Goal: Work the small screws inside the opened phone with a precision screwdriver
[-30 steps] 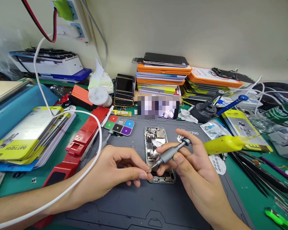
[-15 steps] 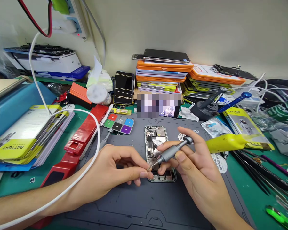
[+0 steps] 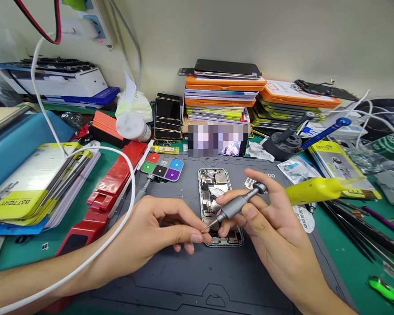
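Compared with the earlier frames, only a slight change is shown. The whole scene is shifted in view: the stacked boxes (image 3: 221, 94) at the back sit higher, and the yellow bottle (image 3: 311, 191) is seen farther right. The pose of both hands is nearly unchanged, and the same slant is kept by the screwdriver (image 3: 233, 208).

The screwdriver is gripped by the right hand (image 3: 279, 238), its handle held between thumb and fingers, with the cap beside the raised forefinger. By the left hand (image 3: 147, 236), thumb and forefinger are pinched together at the screwdriver's tip; whether something small is held there cannot be told.

The phone (image 3: 213, 192), its inner parts exposed, is laid on the grey mat (image 3: 180, 280) behind and below the fingers. Its lower half is partly covered by the hands, while its far end and lower right corner are left visible. The tip is seen just over its left rim.

Bare mat is shown nearest the viewer, between the two forearms, and also left of the phone, up to the coloured pad (image 3: 162, 167). The left forearm is crossed in view by a white cable (image 3: 133, 179), and the mat's left side is bordered by a red tool (image 3: 118, 175). On the right, the mat's edge is met by the green tabletop (image 3: 341, 256).
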`<act>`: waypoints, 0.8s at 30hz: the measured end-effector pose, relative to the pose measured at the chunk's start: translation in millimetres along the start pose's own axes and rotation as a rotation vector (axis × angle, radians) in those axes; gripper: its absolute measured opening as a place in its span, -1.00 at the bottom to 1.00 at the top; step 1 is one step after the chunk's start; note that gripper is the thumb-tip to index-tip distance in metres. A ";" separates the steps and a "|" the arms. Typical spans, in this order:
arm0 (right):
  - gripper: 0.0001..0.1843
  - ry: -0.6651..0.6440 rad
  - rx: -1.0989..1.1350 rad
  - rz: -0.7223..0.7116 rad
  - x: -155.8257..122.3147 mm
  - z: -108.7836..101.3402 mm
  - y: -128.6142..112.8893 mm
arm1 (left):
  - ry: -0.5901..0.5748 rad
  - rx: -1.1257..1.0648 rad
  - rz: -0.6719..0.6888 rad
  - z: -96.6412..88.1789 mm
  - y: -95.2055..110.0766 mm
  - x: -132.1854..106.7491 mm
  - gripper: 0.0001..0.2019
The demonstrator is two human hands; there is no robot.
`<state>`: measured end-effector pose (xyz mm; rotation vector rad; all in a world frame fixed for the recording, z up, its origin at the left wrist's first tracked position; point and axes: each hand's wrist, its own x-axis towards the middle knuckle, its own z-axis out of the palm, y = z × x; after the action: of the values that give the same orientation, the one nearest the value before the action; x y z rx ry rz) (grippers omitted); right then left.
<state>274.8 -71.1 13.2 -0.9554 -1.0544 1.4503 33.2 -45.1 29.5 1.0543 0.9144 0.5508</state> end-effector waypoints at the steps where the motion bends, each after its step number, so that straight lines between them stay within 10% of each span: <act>1: -0.61 0.000 -0.001 -0.002 0.2 0.0 0.3 | -0.004 -0.002 -0.002 -0.2 -0.2 0.2 -0.97; 24: -0.57 -0.030 -0.069 -0.110 3.7 -4.3 6.1 | -0.001 0.014 0.029 1.0 1.6 4.2 -0.92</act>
<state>276.7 -67.3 6.1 -0.9119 -1.1676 1.3492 36.4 -41.8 29.6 1.0813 0.9048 0.5687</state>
